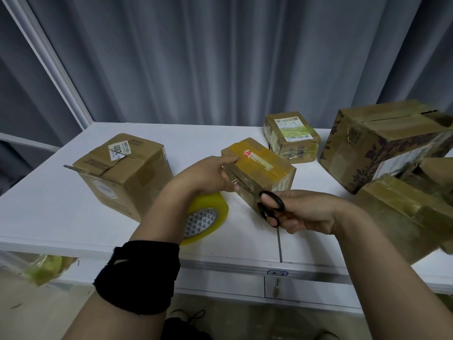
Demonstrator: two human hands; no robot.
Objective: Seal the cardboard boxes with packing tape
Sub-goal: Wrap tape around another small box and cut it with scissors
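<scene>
A small cardboard box point(262, 165) with yellowish tape over its top sits mid-table. My left hand point(208, 174) rests against its left end, fingers stretched along the top edge and the thumb low on the taped side. My right hand point(301, 211) grips black-handled scissors point(270, 206), their blades pointing up-left along the box's near side, where clear tape shines. A roll of yellow packing tape point(208, 220) lies on the table under my left wrist, partly hidden by the arm.
A taller brown box point(122, 175) stands at the left. A labelled box point(291, 137) sits behind; a large printed box point(382, 143) and a taped box point(402, 217) crowd the right. The white table point(73, 224) ends just below my hands.
</scene>
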